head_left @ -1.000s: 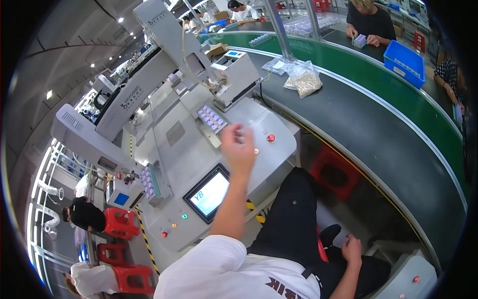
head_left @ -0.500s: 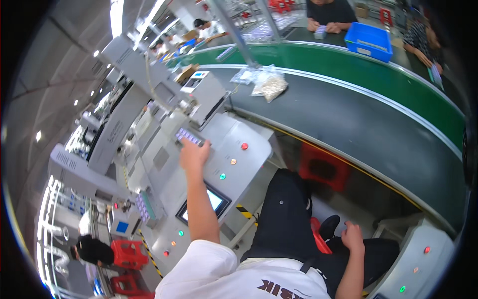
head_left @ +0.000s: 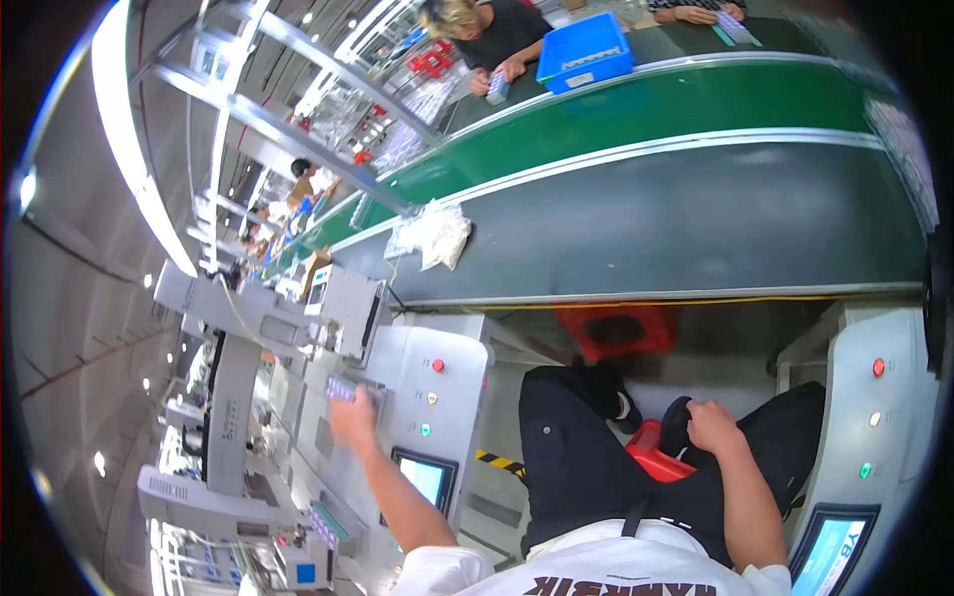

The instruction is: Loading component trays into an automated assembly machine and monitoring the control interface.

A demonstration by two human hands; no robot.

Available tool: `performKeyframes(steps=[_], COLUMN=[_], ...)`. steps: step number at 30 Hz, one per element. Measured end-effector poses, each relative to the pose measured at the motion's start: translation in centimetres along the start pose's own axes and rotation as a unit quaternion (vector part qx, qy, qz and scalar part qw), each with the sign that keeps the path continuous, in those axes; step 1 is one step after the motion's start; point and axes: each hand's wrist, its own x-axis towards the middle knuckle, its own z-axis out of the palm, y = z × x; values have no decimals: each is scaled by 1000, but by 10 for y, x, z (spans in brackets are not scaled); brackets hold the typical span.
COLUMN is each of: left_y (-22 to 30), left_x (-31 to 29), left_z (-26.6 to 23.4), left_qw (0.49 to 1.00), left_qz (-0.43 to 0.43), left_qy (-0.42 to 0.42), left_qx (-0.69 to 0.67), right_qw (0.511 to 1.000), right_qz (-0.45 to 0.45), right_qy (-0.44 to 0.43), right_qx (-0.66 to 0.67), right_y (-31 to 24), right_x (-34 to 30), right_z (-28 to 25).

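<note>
One hand (head_left: 353, 419), the left, now touches the purple blocks (head_left: 340, 388).

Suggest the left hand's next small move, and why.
Probably, the left hand should close gently on the block of purple pieces: it is at the block's near end, its grip unclear, while the right hand is well away.

Left hand (head_left: 355, 421) blurred, grip unclear; purple-topped tray (head_left: 341, 387) partly hidden; lower-right screen (head_left: 833, 558) cut off
</note>
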Motion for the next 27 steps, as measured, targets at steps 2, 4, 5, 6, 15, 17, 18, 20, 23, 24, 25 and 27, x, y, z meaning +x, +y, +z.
performKeyframes(steps=[2, 4, 5, 6, 15, 17, 18, 20, 23, 24, 25, 27], left_y=[-57, -130, -142, -125, -12, 39, 76, 136, 243, 281, 320, 396], left_x=[31, 67, 73, 57, -45, -53, -60, -60, -49, -44, -47, -45], left_z=[5, -1, -11, -16, -83, -80, -78, -63, -27, -14, -9, 6], left_qw=[998, 965, 892, 832, 530, 520, 519, 521, 496, 484, 495, 519], left_qz=[-3, -54, -107, -142, -98, -97, -111, -93, -35, -26, -26, -8], left_qy=[52, 5, -91, -114, -308, -345, -362, -408, -518, -548, -556, -569], left_qx=[-42, -257, -429, -524, -784, -775, -766, -743, -696, -681, -667, -638], right_qw=[1000, 1000, 1000, 1000, 999, 998, 999, 999, 999, 999, 999, 999], right_qz=[-9, -12, -11, 7, -34, -43, -36, -32, -15, -5, -6, -6], right_qy=[-3, -2, -4, -3, -7, -18, -18, -29, -45, -44, -44, -39], right_qx=[-14, -9, -16, -11, -33, -29, -29, -28, -22, -18, -21, -18], right_y=[-2, -6, -5, 2, -9, -11, -10, -9, -2, 0, 2, 7], right_x=[0, 2, 1, -3, 8, 12, 12, 13, 9, 7, 6, 9], right_z=[4, 4, 3, 2, 9, 12, 13, 12, 3, 2, 0, -3])
